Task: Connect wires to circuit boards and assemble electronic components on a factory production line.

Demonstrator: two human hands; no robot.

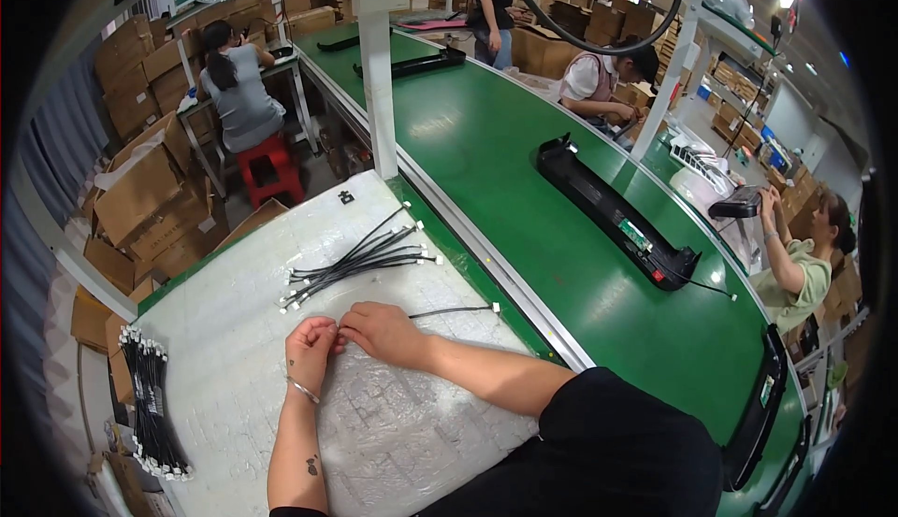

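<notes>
Just in front of me, on the worktable [220,367] covered with clear plastic film, my left hand [312,344] and my right hand [379,332] meet at the fingertips, both closed in a pinch. A thin black cable [449,311] runs out from my right hand to a white plug lying toward the belt. Its other end is hidden by the fingers, and what my left fingertips pinch is too small to make out. Just beyond my hands lies a loose pile of black cables [360,263] with white plugs.
A thick bundle of similar cables [150,395] lies at the table's left edge. Small black parts [346,196] sit near the white post [378,87]. On the right, a green conveyor belt [524,208] carries long black housings [613,213]. Several people work around it.
</notes>
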